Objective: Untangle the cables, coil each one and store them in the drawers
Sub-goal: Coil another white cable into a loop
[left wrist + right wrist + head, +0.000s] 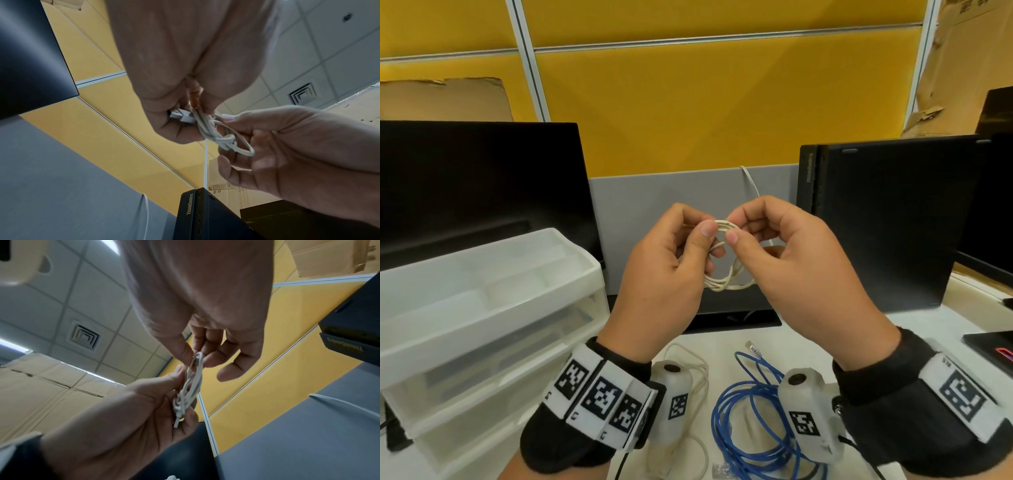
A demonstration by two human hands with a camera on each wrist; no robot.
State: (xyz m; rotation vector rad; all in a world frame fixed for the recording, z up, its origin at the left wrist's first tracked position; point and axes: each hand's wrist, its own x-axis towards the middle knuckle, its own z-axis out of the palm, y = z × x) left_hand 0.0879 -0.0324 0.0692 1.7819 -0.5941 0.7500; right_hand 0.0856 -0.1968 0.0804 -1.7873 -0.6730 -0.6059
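A small coil of white cable (pixel 722 260) hangs in the air between both hands, above the desk. My left hand (pixel 681 253) pinches the top of the coil with thumb and fingers; its white plug (pixel 180 116) lies in that palm. My right hand (pixel 760 240) pinches the same loops (pixel 195 374) from the right with thumb and forefinger. A blue network cable (pixel 750 425) lies loosely looped on the desk below my right wrist. Another white cable (pixel 698 387) lies on the desk under my left wrist. The translucent white drawer unit (pixel 482 315) stands at the left.
A dark monitor (pixel 476 185) stands behind the drawers. A black desktop computer (pixel 887 219) stands upright at the right, with a second dark screen (pixel 993 205) beyond it. A thin white wire (pixel 751 183) runs up the grey partition. Cardboard leans on the yellow wall.
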